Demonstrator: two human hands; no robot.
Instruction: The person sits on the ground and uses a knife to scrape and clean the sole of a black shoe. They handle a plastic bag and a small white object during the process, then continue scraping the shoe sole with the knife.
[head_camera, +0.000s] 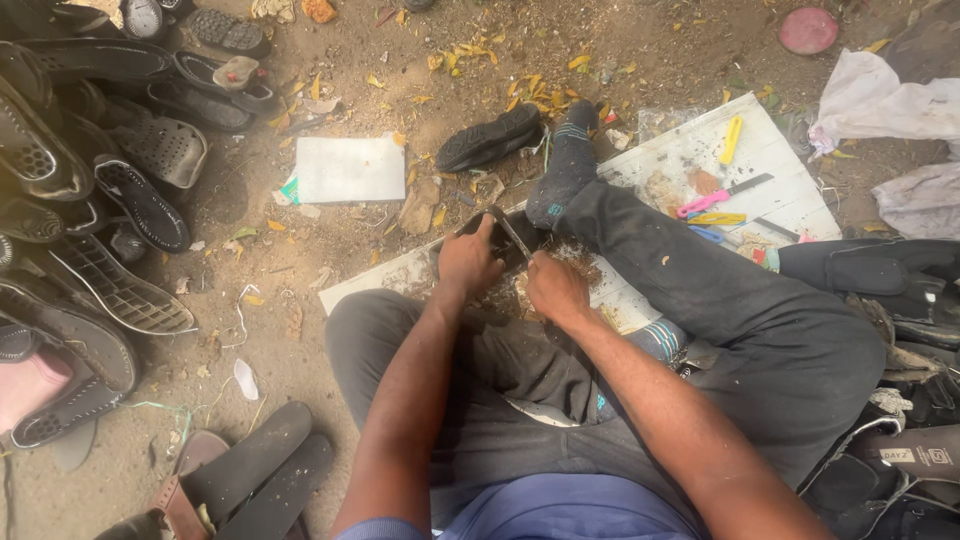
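Work area is hemmed in: pile of dark shoe soles (90, 230) on the person's left, black shoe (488, 138) and white square slab (350, 169) ahead on the dirt, own socked foot (562, 168) stretched across the white board (770, 160), which carries a yellow tool (731, 139) and pink-handled knife (722, 195). Left hand (468, 262) is clamped on a dark sole piece (500, 235) lying on the board's near edge just ahead of the lap. Its long axis appears to run left-to-right; right hand (556, 288) is curled tight beside it, contents hidden.

Pile of dark shoes (90, 190), white slab (350, 168), pink-handled tool (715, 197) nearby
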